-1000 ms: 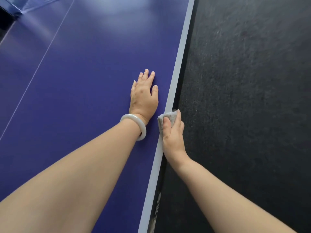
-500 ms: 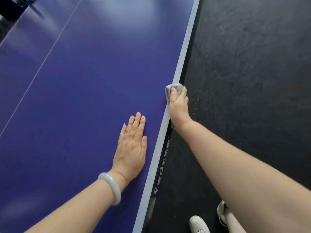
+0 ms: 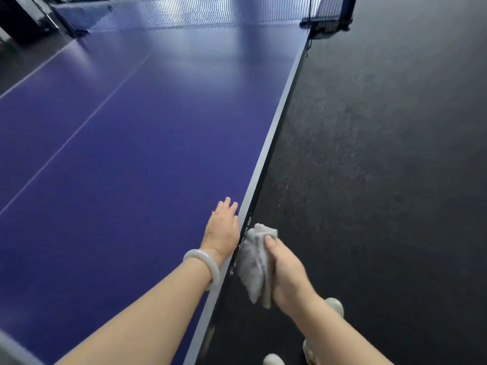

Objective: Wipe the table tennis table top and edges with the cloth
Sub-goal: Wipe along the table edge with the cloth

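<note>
Right hand (image 3: 287, 272): fingers curled round bunched cloth (image 3: 255, 267) at worktop (image 3: 131, 154) side edge. Left hand (image 3: 222, 227): fingers flat, holding nothing. Risk: loose cloth tail may skip edge stretches.

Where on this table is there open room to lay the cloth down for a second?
The blue top is bare from the left hand up to the net, both sides of the centre line. Crowded only at the near side edge, where the left hand lies flat and the right hand grips the cloth.
</note>
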`<state>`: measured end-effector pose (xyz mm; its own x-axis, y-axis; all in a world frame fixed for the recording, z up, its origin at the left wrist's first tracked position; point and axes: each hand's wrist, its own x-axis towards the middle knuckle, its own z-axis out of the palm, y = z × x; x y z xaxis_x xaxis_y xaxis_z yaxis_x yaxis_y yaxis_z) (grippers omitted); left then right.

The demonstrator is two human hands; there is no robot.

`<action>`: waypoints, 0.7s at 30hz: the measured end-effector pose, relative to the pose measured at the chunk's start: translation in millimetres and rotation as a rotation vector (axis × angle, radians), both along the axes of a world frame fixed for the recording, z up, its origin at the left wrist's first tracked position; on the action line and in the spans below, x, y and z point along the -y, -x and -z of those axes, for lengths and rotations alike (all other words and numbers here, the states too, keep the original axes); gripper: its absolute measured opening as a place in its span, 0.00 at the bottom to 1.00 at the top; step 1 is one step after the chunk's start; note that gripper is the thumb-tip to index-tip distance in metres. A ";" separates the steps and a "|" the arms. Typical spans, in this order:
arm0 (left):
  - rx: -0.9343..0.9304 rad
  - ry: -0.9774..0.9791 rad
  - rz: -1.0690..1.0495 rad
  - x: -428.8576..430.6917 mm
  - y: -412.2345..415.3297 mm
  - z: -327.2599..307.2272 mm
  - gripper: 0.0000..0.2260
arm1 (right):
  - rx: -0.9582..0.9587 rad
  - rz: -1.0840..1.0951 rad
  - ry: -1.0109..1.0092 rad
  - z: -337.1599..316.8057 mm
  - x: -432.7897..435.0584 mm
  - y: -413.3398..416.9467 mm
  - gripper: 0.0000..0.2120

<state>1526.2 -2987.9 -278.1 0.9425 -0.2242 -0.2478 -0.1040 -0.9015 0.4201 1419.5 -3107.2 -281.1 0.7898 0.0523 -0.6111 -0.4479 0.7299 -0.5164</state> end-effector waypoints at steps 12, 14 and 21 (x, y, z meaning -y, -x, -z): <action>0.107 0.174 0.370 116.9 67.5 -66.1 0.23 | 0.005 0.207 -0.313 -76.2 122.6 7.5 0.25; 0.105 -0.078 0.107 115.5 47.4 -64.2 0.23 | -0.002 0.277 -0.292 -75.6 154.5 -3.7 0.26; 0.097 0.239 0.468 257.8 7.6 -81.1 0.22 | -0.114 0.305 -0.294 -93.9 257.6 -64.1 0.24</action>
<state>1518.6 -3245.7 -197.0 0.7442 -0.6657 -0.0550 -0.5205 -0.6295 0.5769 1483.6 -3364.7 -187.1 0.7246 0.0114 -0.6890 -0.2308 0.9461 -0.2271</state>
